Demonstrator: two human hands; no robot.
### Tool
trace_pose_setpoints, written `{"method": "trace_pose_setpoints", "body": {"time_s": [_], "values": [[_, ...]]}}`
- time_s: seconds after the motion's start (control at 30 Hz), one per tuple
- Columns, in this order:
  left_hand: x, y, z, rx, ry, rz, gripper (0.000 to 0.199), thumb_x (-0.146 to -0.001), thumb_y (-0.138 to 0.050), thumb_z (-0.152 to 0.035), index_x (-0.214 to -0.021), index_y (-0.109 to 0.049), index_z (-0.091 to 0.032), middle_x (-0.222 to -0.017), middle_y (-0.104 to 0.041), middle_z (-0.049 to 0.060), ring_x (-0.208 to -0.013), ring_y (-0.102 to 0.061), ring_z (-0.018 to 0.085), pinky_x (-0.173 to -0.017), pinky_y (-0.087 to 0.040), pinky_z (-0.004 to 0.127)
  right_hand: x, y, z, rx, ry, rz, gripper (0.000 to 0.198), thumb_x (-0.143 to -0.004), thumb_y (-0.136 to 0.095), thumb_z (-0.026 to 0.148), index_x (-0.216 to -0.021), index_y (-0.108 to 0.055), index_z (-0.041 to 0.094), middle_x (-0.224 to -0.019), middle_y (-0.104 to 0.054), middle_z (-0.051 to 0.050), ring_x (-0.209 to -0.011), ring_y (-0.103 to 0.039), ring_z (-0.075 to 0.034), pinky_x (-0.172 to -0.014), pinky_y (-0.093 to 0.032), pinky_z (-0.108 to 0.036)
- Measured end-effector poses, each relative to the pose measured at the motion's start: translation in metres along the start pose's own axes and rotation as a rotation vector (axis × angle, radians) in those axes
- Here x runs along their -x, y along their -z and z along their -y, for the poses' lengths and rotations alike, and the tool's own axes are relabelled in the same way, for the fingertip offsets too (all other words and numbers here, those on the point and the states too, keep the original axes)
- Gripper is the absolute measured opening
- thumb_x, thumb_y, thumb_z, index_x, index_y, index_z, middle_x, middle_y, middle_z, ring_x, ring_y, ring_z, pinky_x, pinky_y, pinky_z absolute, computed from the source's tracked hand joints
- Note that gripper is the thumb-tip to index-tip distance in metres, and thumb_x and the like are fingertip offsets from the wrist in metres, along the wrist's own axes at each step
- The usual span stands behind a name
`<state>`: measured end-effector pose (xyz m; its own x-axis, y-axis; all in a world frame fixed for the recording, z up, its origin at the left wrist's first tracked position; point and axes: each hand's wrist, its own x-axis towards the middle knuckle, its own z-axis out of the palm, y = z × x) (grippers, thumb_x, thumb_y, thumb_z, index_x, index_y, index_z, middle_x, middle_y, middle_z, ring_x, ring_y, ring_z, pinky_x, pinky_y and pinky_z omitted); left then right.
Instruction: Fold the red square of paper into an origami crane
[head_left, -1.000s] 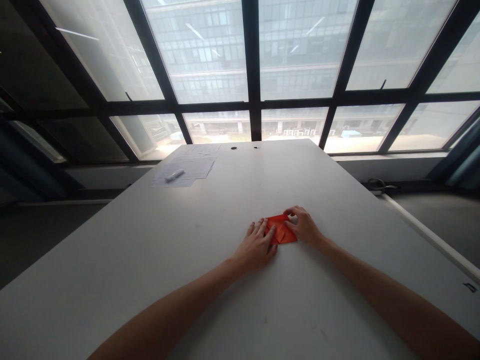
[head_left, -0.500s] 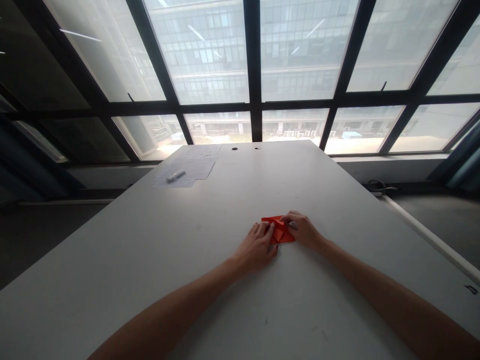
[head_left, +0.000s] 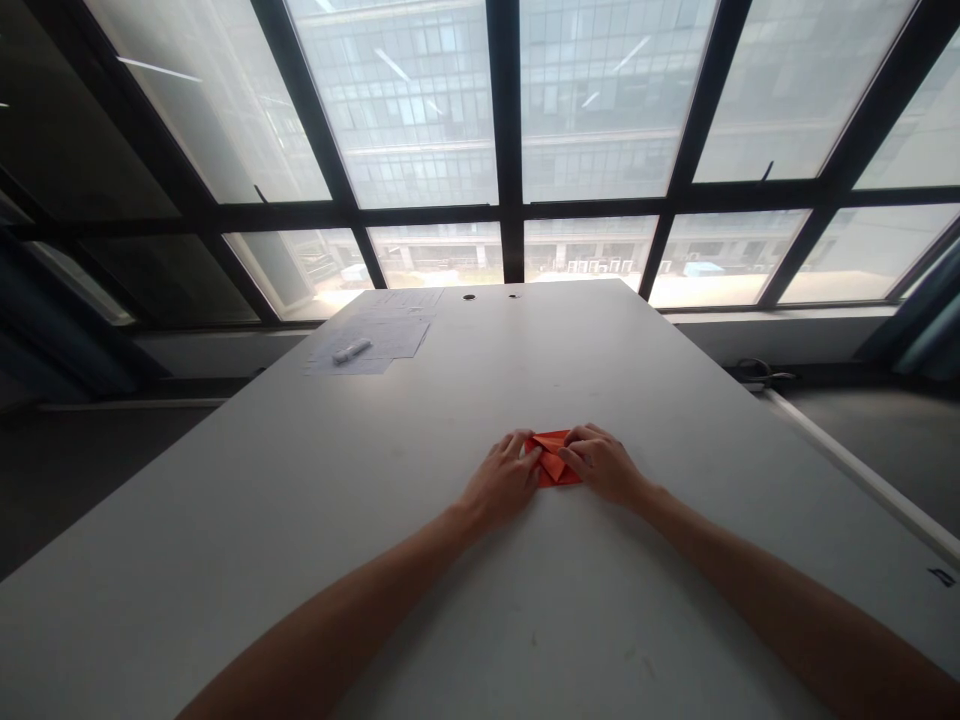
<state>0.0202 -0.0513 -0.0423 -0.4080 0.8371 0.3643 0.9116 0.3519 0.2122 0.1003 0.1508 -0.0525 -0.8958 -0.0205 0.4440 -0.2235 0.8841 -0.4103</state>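
Folded orange-red paper [head_left: 556,468] on the white tabletop [head_left: 450,400], between two hands.
Likely light, thin, springy at its creases and easily wrinkled; best steadied by its edges, flaps pinched gently. The left hand [head_left: 501,482] has fingertips on its left side, the right hand [head_left: 606,466] on its right; whether either is clamped on it, I cannot tell. Printed sheets [head_left: 405,340] lie well apart.

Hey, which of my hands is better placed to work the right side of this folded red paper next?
Probably your right hand: its fingers touch the right side of the folded red paper, while your left hand is at the left side.
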Motion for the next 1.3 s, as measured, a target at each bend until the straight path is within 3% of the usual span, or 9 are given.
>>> {"method": "trace_pose_setpoints", "body": {"time_s": [0.13, 0.23, 0.33, 0.43, 0.6, 0.8, 0.97, 1.13, 1.3], "values": [[-0.002, -0.002, 0.007, 0.100, 0.038, 0.019, 0.037, -0.095, -0.041, -0.015, -0.130, -0.051, -0.021, -0.127, -0.058, 0.009, -0.119, -0.053, 0.022, -0.102, -0.045, 0.038, 0.001, -0.002, 0.002, 0.033, -0.018, 0.013, 0.005, -0.085, -0.067, 0.025, -0.086, -0.072, 0.024, -0.092, -0.069, -0.003, -0.090, -0.060, -0.020, -0.084, -0.044, -0.032], [-0.004, 0.002, 0.013, 0.063, 0.016, 0.035, 0.037, -0.098, -0.040, -0.020, -0.132, -0.053, -0.025, -0.123, -0.060, 0.008, -0.114, -0.055, 0.022, -0.099, -0.045, 0.038, 0.002, 0.001, 0.003, 0.056, 0.009, 0.034, 0.015, -0.085, -0.065, 0.017, -0.095, -0.072, 0.026, -0.096, -0.071, -0.003, -0.093, -0.061, -0.020, -0.089, -0.043, -0.034], [-0.005, 0.005, 0.018, 0.002, -0.008, 0.046, 0.030, -0.097, -0.046, -0.025, -0.121, -0.064, -0.029, -0.115, -0.062, 0.007, -0.109, -0.055, 0.023, -0.096, -0.044, 0.039, 0.002, 0.005, 0.003, 0.072, 0.079, 0.063, 0.023, -0.088, -0.057, 0.010, -0.091, -0.073, 0.026, -0.099, -0.073, -0.002, -0.098, -0.064, -0.020, -0.101, -0.037, -0.041], [-0.006, 0.003, 0.022, 0.057, 0.044, 0.031, 0.025, -0.095, -0.052, -0.026, -0.109, -0.072, -0.030, -0.103, -0.064, 0.005, -0.100, -0.057, 0.021, -0.092, -0.045, 0.036, 0.001, 0.006, 0.002, 0.074, 0.129, 0.081, 0.032, -0.089, -0.050, 0.004, -0.091, -0.073, 0.027, -0.102, -0.074, -0.003, -0.114, -0.060, -0.022, -0.109, -0.029, -0.046], [-0.011, -0.004, 0.027, 0.236, 0.165, -0.048, 0.016, -0.088, -0.062, -0.029, -0.091, -0.078, -0.026, -0.093, -0.065, 0.003, -0.091, -0.058, 0.020, -0.085, -0.047, 0.031, 0.002, 0.002, 0.002, 0.066, 0.098, 0.055, 0.030, -0.092, -0.050, 0.008, -0.105, -0.070, 0.026, -0.108, -0.072, -0.005, -0.109, -0.062, -0.021, -0.107, -0.034, -0.044], [-0.011, -0.005, 0.029, 0.283, 0.164, -0.057, 0.014, -0.086, -0.064, -0.027, -0.081, -0.077, -0.025, -0.086, -0.066, 0.002, -0.088, -0.058, 0.019, -0.082, -0.046, 0.030, 0.004, -0.002, 0.004, 0.101, 0.051, 0.017, 0.022, -0.088, -0.061, 0.017, -0.104, -0.073, 0.026, -0.102, -0.069, -0.006, -0.100, -0.059, -0.023, -0.095, -0.041, -0.039], [-0.013, -0.006, 0.030, 0.352, 0.226, -0.087, 0.012, -0.084, -0.063, -0.021, -0.083, -0.075, -0.021, -0.087, -0.067, 0.003, -0.085, -0.060, 0.017, -0.081, -0.047, 0.029, 0.005, -0.006, 0.002, 0.070, 0.021, -0.014, 0.024, -0.088, -0.060, 0.014, -0.102, -0.075, 0.027, -0.100, -0.070, -0.005, -0.097, -0.060, -0.021, -0.093, -0.041, -0.038], [-0.013, -0.005, 0.030, 0.480, 0.241, -0.180, 0.023, -0.092, -0.053, -0.020, -0.101, -0.074, -0.021, -0.095, -0.067, 0.004, -0.080, -0.061, 0.014, -0.076, -0.049, 0.026, 0.003, -0.004, 0.000, 0.048, 0.059, 0.015, 0.025, -0.090, -0.057, 0.013, -0.103, -0.075, 0.026, -0.103, -0.071, -0.006, -0.099, -0.061, -0.022, -0.096, -0.041, -0.039], [-0.009, -0.002, 0.026, 0.335, 0.141, -0.029, 0.011, -0.083, -0.071, -0.033, -0.089, -0.079, -0.029, -0.092, -0.069, 0.003, -0.092, -0.060, 0.020, -0.088, -0.047, 0.032, 0.001, -0.002, -0.005, 0.018, 0.083, 0.025, 0.025, -0.089, -0.057, 0.013, -0.101, -0.075, 0.026, -0.107, -0.072, -0.006, -0.103, -0.062, -0.023, -0.097, -0.042, -0.040]]}}
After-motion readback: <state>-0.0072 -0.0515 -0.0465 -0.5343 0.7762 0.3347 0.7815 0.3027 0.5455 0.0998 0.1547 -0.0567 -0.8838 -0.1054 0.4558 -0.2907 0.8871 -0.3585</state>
